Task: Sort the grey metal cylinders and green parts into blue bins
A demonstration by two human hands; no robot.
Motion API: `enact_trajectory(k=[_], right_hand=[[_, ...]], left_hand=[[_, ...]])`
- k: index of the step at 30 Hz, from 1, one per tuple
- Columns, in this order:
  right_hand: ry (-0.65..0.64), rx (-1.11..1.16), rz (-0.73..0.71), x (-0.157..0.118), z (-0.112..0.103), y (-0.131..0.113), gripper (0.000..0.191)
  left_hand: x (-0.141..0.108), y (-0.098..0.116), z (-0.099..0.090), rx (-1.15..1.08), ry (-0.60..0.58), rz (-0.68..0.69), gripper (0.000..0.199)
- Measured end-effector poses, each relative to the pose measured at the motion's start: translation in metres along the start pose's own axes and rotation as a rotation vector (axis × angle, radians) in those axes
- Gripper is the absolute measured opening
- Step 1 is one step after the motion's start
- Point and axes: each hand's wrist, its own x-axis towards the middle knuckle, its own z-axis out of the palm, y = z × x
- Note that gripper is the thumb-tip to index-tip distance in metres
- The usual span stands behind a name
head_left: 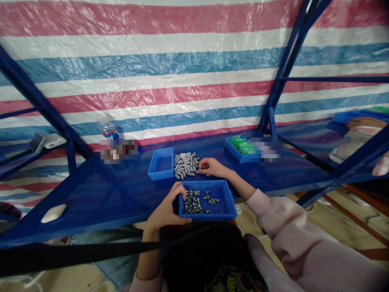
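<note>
My left hand [167, 207] grips the left end of a blue plastic bin [229, 198] at the table's front edge, thumb over the rim. Inside the bin lie several small metal screws [192, 202], most of them heaped at the left and a few scattered further right. Beyond it, a pile of silver metal cylinders [186, 164] is spread on the table. My right hand [211, 167] is at the right side of this pile, fingertips pinched together near some small screws; whatever is between them is too small to make out.
Left of the pile stands another blue bin [161, 175]. A bin of green pieces [240, 148] sits back right. A water bottle [109, 129] and a white mouse-shaped object [54, 213] are on the left. Blue frame posts [281, 77] rise on both sides. Another person's hand [366, 122] shows far right.
</note>
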Motion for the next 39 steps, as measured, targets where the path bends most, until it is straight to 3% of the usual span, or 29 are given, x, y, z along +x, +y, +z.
enact_trajectory(k=[4,8,11,14,16,18,21,23,29,39], right_hand=[[0.058,0.103,0.042,0.0,-0.005,-0.005,0.033],[0.025,0.476,0.061,-0.005,-0.017,-0.018,0.035],[-0.141,0.668,0.059,-0.011,-0.027,-0.024,0.039],[-0.439,0.67,0.038,-0.015,-0.034,-0.025,0.04],[-0.55,0.639,0.04,-0.016,-0.035,-0.025,0.04],[-0.502,0.623,0.069,-0.016,-0.034,-0.024,0.039],[-0.297,0.584,0.123,-0.013,-0.032,-0.022,0.034],[-0.24,0.525,0.14,-0.012,-0.032,-0.021,0.035],[-0.362,0.345,0.201,-0.013,-0.039,-0.014,0.043],[-0.261,0.263,0.232,-0.011,-0.033,-0.002,0.027]], left_hand=[[0.001,0.001,0.002,-0.043,0.021,-0.007,0.051],[0.002,0.003,0.002,-0.083,0.032,0.009,0.05],[0.002,0.003,0.003,-0.095,0.042,0.014,0.05],[0.001,0.002,0.004,-0.106,0.062,0.012,0.049],[0.002,0.002,0.004,-0.108,0.073,0.005,0.049],[0.002,0.001,0.005,-0.105,0.079,0.001,0.05],[0.002,0.0,0.005,-0.102,0.08,-0.001,0.051],[0.002,0.0,0.005,-0.105,0.077,0.005,0.05],[0.002,0.002,0.004,-0.107,0.069,0.005,0.049],[0.002,0.001,0.005,-0.103,0.092,-0.017,0.052]])
